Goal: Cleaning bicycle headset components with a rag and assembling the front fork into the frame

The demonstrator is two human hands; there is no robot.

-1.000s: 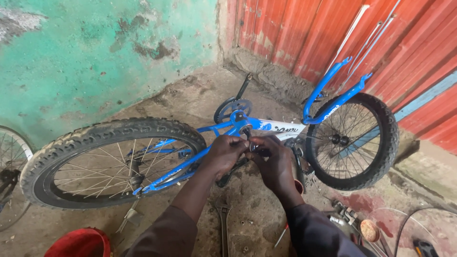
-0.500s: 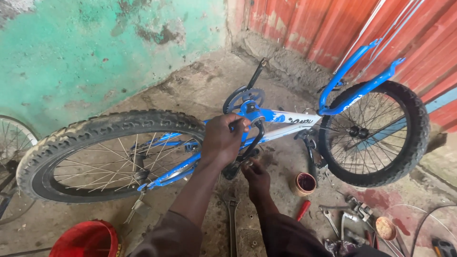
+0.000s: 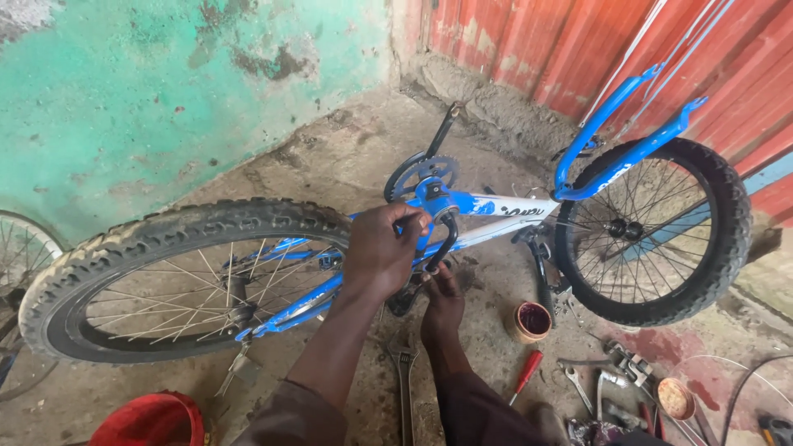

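Left hand (image 3: 382, 249) closed over the blue frame (image 3: 504, 211) of an upturned bike, fingers curled on the tube just beside the chainring (image 3: 421, 173). Right hand (image 3: 443, 291) sits lower, under the frame, fingertips at a black curved part; cannot tell whether it grips it or only touches.

Frame lies on the concrete floor (image 3: 347, 157), wheels up. Rear wheel (image 3: 178, 277) to the left of the left hand, knobby tyre, spokes visible. Front wheel (image 3: 657, 231) well to the right of both hands, blue fork (image 3: 619, 140) rising above it. Crank arm (image 3: 442, 128) points up and away, beyond the left hand.

Floor near the right hand: spanner (image 3: 405, 384) just beside the right forearm; red-handled screwdriver (image 3: 525, 373) to its right; small pot (image 3: 530, 320) with dark red contents beyond that; loose metal tools (image 3: 615, 384) farther right. Red bucket (image 3: 149, 419) below the left forearm, near the rear wheel.
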